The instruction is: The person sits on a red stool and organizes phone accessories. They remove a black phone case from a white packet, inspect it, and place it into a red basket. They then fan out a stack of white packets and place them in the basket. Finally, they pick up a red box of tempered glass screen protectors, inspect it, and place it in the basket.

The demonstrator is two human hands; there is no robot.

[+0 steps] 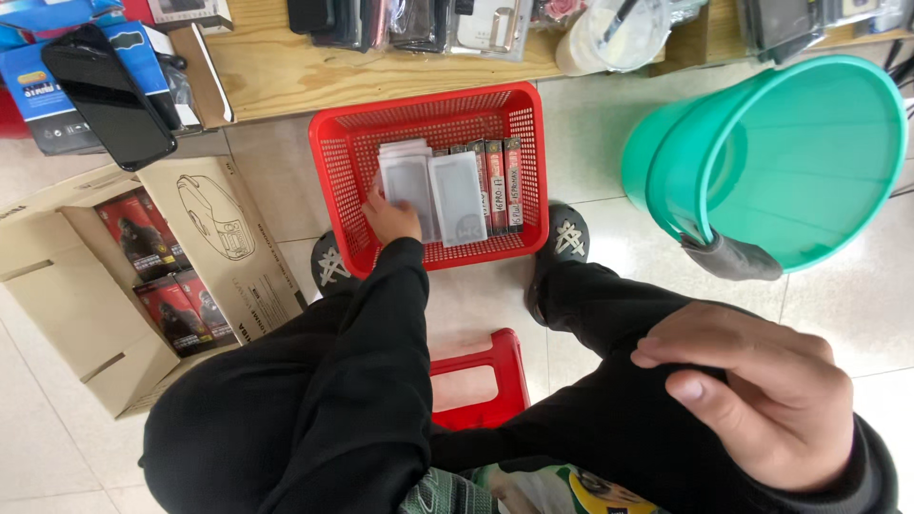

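My left hand [390,219] reaches down into a red plastic basket [333,162] on the tiled floor and holds a clear flat package [409,186] standing among others. Another clear package [457,198] leans beside it, and several red and black boxed packages [503,186] stand on edge to the right. My right hand [757,390] rests near my right knee, close to the camera, fingers curled loosely with nothing in it. My black shoes [567,238] flank the basket. I sit on a red stool [476,376].
An open cardboard box [114,314] with red and black product boxes stands at the left. A teal bucket [790,162] lies tilted at the right. A low wooden shelf [276,67] at the top carries a black phone [105,95], blue boxes and packaged goods.
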